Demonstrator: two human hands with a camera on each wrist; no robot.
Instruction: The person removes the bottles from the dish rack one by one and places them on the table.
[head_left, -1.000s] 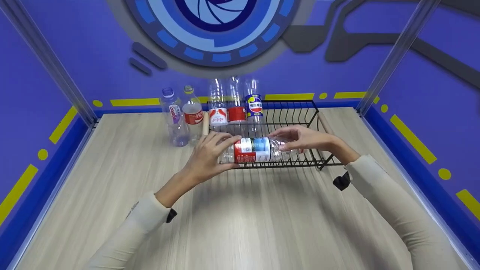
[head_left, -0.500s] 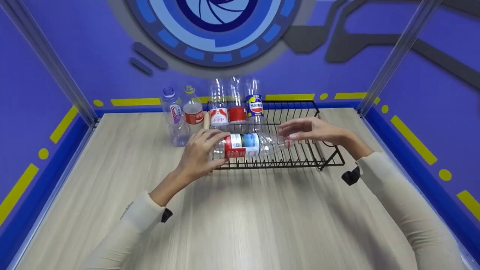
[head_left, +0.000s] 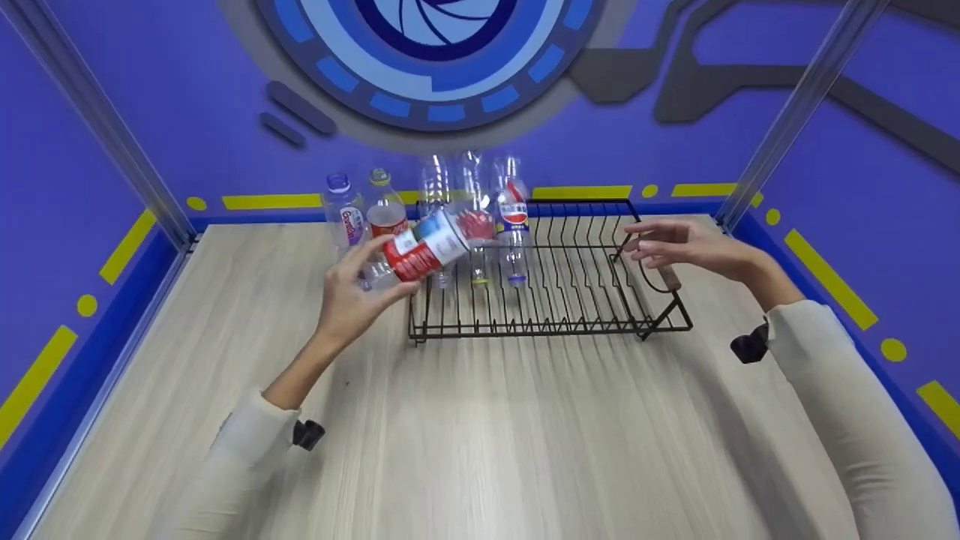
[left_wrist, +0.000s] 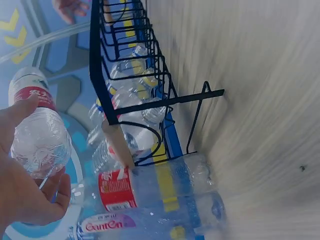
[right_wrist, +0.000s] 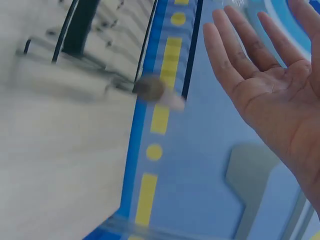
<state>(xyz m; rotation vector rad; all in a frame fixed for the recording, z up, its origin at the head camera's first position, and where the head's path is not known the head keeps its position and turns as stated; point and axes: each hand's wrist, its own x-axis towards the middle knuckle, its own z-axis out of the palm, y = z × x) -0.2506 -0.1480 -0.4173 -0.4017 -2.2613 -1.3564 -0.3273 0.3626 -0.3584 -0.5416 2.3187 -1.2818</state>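
My left hand (head_left: pixel 358 289) grips a clear plastic bottle (head_left: pixel 424 251) by its base end, fingers on one side and thumb on the other. The bottle has a red, white and blue label and tilts up to the right, its neck overlapping the bottles behind. In the left wrist view its ridged bottom (left_wrist: pixel 42 150) faces the camera. My right hand (head_left: pixel 686 244) holds nothing and hovers by the right end of the black wire rack (head_left: pixel 555 330). Its fingers (right_wrist: pixel 242 60) are spread in the right wrist view.
Several upside-down bottles, one with a Pepsi label (head_left: pixel 514 215), stand in the rack's left part. Left of the rack, a GanTen bottle (head_left: pixel 351 225) and a red-labelled bottle (head_left: pixel 386 214) stand upright on the wooden table (head_left: pixel 480 435). Blue-purple panels (head_left: pixel 97 112) enclose the table.
My right hand has let go of the bottle's neck end and moved right. My left hand has carried the bottle left, tilting its neck upward from level.
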